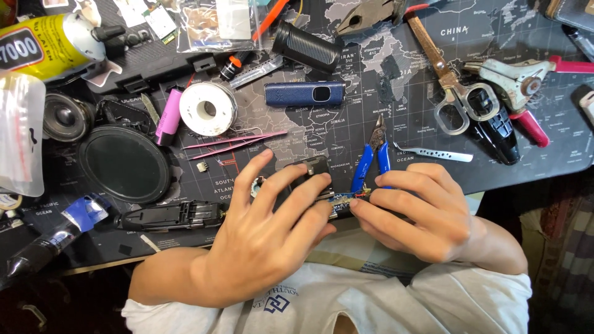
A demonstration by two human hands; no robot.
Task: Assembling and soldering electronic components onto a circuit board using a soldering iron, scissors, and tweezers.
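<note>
My left hand (pixel 272 226) grips a small dark device (pixel 312 167) with a metal frame near the desk's front edge. My right hand (pixel 417 210) pinches a narrow blue circuit board (pixel 346 199) that sticks out of the device's right side. Both hands meet over the board, and much of the device is hidden under my left fingers. Blue-handled cutters (pixel 371 162) lie just behind my right fingers.
A dark map-print mat (pixel 383 80) is crowded with tools: pink tweezers (pixel 232 142), silver tweezers (pixel 433 152), a solder spool (pixel 208 109), a navy case (pixel 304 94), scissors (pixel 448 93), red-handled pliers (pixel 526 86), a round black lid (pixel 124 164), and a yellow glue tube (pixel 43 46).
</note>
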